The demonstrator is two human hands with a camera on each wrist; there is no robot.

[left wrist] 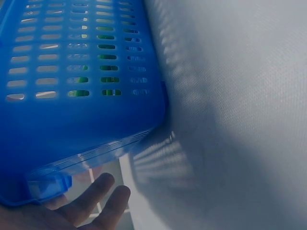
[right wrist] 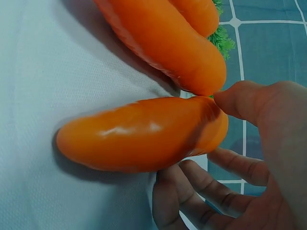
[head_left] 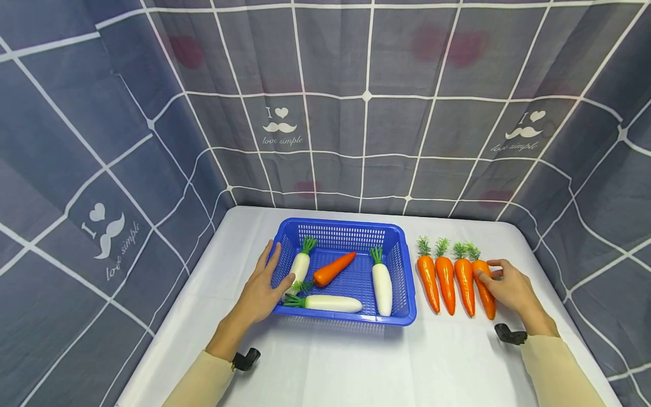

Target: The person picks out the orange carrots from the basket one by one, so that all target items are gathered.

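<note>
Four-sided and blue, a plastic basket (head_left: 346, 320) stands on the table. My left hand (head_left: 261, 291) rests at its left rim, fingers spread and fairly straight; in the left wrist view, fingers (left wrist: 98, 196) reach past the basket's wall (left wrist: 86, 120). Inside lie one carrot (head_left: 333, 270) and three white radishes, one at the left (head_left: 300, 265), one along the front (head_left: 333, 303), one at the right (head_left: 382, 288). On the right, my right hand (head_left: 511, 288) pinches the rightmost carrot (right wrist: 144, 134) of a row between thumb and fingers; it lies on the cloth.
More orange carrots with green tops lie side by side left of the pinched one: a left one (head_left: 428, 280), a middle one (head_left: 445, 282) and a near one (head_left: 464, 285). White cloth (head_left: 356, 367) covers the table. Dark checked curtains (head_left: 330, 124) enclose the back and sides.
</note>
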